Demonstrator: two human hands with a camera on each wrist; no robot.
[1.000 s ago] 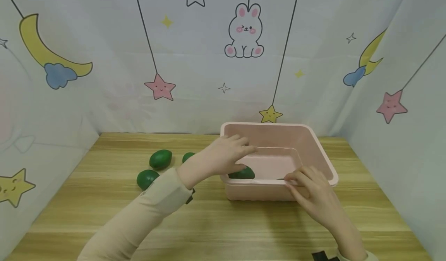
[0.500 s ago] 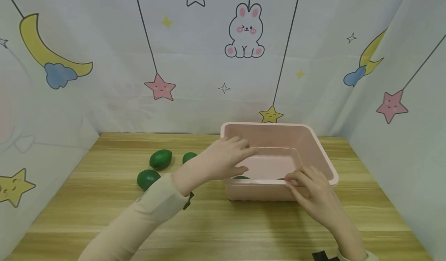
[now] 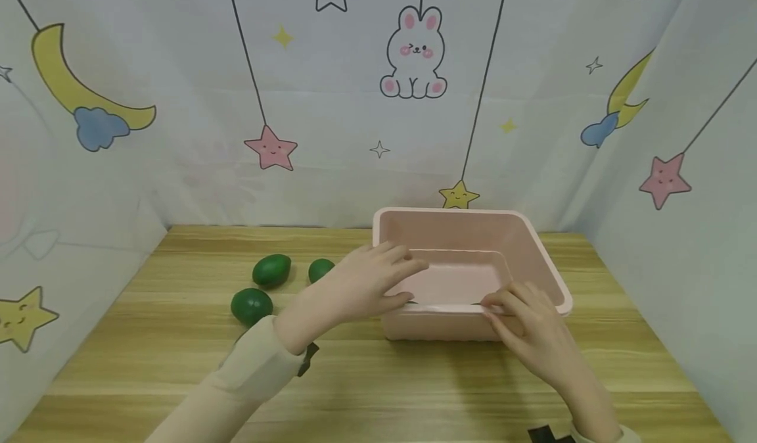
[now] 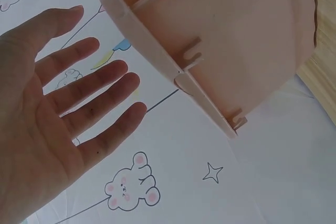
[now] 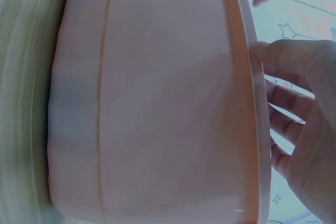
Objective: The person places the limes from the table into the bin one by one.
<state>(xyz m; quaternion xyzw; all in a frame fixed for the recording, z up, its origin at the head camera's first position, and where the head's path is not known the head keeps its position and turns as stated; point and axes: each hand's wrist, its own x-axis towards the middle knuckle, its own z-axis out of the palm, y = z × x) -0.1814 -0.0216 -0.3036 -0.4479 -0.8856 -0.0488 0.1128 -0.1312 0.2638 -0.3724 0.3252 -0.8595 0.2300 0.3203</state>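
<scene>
A pink plastic bin stands on the table. My left hand hovers over its left rim, fingers spread and holding nothing; the left wrist view shows that palm bare beside the bin's wall. My right hand pinches the bin's near rim, thumb outside and fingers over the inner side. In the right wrist view the thumb lies on the rim. Dark green slivers show just above the near rim inside the bin; the rest is hidden by the front wall.
Left of the bin lie three green lime-shaped fruits: one at the back, one nearer, and one partly behind my left arm. A printed cloth encloses the back and sides of the wooden table.
A green lime-shaped fruit under my left hand has dropped down inside the bin, behind its front wall. My left hand has drawn back slightly to the left; the right stays put.
</scene>
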